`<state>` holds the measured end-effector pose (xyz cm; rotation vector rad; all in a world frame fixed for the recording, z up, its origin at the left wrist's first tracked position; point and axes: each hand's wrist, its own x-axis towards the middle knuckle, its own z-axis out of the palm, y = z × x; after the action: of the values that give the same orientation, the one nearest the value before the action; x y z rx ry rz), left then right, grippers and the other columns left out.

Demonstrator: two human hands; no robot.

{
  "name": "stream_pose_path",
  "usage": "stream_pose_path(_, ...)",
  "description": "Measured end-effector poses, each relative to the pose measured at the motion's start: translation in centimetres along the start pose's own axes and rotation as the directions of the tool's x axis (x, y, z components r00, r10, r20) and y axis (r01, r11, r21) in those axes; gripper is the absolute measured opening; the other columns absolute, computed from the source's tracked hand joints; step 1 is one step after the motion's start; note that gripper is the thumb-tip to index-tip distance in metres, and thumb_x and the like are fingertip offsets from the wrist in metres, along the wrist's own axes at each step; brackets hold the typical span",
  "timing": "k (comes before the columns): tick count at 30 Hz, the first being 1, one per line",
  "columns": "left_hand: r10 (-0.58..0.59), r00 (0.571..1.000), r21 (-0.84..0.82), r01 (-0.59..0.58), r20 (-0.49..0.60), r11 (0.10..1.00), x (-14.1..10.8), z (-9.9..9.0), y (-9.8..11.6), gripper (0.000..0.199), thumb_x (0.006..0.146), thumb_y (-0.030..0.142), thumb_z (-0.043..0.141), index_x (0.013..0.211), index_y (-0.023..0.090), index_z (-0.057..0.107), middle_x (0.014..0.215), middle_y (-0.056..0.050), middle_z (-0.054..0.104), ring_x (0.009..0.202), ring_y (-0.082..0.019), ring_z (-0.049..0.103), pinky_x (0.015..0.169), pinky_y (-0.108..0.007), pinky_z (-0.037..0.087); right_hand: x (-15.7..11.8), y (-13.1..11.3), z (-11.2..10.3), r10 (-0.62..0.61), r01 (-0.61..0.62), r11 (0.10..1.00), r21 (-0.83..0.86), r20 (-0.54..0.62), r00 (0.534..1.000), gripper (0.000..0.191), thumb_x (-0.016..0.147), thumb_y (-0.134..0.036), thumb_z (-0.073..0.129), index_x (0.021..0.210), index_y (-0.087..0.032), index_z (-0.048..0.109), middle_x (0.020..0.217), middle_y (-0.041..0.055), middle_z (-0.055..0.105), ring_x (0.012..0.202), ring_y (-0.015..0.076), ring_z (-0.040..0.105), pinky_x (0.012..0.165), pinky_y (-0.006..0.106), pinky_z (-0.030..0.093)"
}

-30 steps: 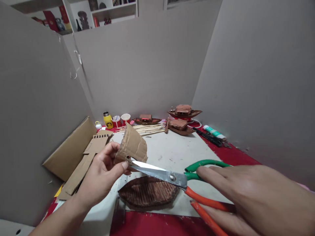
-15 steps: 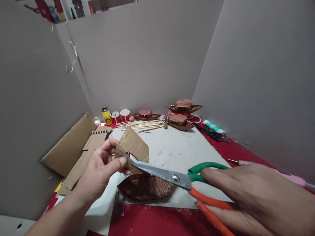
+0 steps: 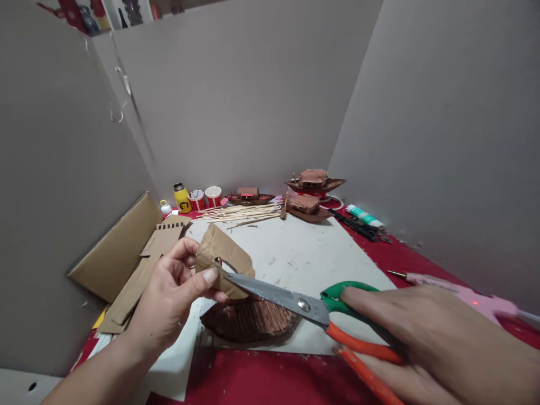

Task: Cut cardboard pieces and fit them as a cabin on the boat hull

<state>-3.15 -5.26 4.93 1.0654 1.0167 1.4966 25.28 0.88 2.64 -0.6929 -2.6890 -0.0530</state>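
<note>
Between its thumb and fingers, my left hand (image 3: 172,289) pinches a bent piece of brown cardboard (image 3: 225,247) that has an oval cutout. My right hand (image 3: 434,337) grips scissors (image 3: 295,301) with one green and one orange handle. The blades look nearly closed, and their tips reach the cardboard's edge at the cutout, close to my left thumb. Below the cardboard lies a brown ribbed boat hull (image 3: 253,323), partly hidden by the cardboard and the blades.
Model boats (image 3: 314,180), thin wooden sticks (image 3: 240,214), paper cups (image 3: 213,197) and a yellow bottle (image 3: 182,198) stand at the back. Cardboard sheets (image 3: 122,247) lean and lie at left. A pink glue gun (image 3: 476,301) lies at right, beyond my right hand.
The scissor blades have closed slightly, with the green handle a little nearer the orange one. The cardboard has tipped slightly lower in my left hand.
</note>
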Motion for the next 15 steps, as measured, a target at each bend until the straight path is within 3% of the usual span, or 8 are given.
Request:
stream_pose_path(6, 0.029, 0.999, -0.029, -0.030, -0.036, 0.999, -0.32, 0.48, -0.77, 0.030, 0.077, 0.013, 0.077, 0.084, 0.019, 0.048, 0.077, 0.004, 0.067, 0.069, -0.010, 0.067, 0.063, -0.025, 0.063, 0.47, -0.08, -0.13, -0.013, 0.011, 0.997, -0.070, -0.031, 0.999, 0.021, 0.086, -0.032, 0.057, 0.071, -0.025, 0.044, 0.051, -0.0041, 0.049, 0.039, 0.0160, 0.048, 0.041, 0.030, 0.029)
stream_pose_path(12, 0.005, 0.999, -0.068, -0.008, -0.040, 0.998, -0.22, 0.87, -0.82, 0.030, 0.074, 0.011, 0.078, 0.083, 0.018, 0.050, 0.076, 0.004, 0.066, 0.067, -0.010, 0.066, 0.059, -0.025, 0.063, 0.41, 0.18, 0.24, -0.070, 0.068, 0.997, -0.030, -0.089, 0.994, 0.020, 0.089, -0.034, 0.055, 0.073, -0.025, 0.045, 0.051, -0.0051, 0.052, 0.038, 0.0153, 0.050, 0.041, 0.029, 0.032)
stream_pose_path(15, -0.010, 0.999, -0.069, 0.007, -0.046, 0.998, -0.06, 1.00, -0.91, 0.028, 0.074, 0.012, 0.078, 0.082, 0.017, 0.052, 0.077, 0.003, 0.066, 0.068, -0.010, 0.066, 0.059, -0.024, 0.063, 0.35, 0.26, 0.26, -0.049, 0.048, 0.999, -0.011, -0.065, 0.997, 0.017, 0.087, -0.034, 0.057, 0.075, -0.025, 0.048, 0.052, -0.0047, 0.055, 0.039, 0.0158, 0.052, 0.041, 0.029, 0.031)
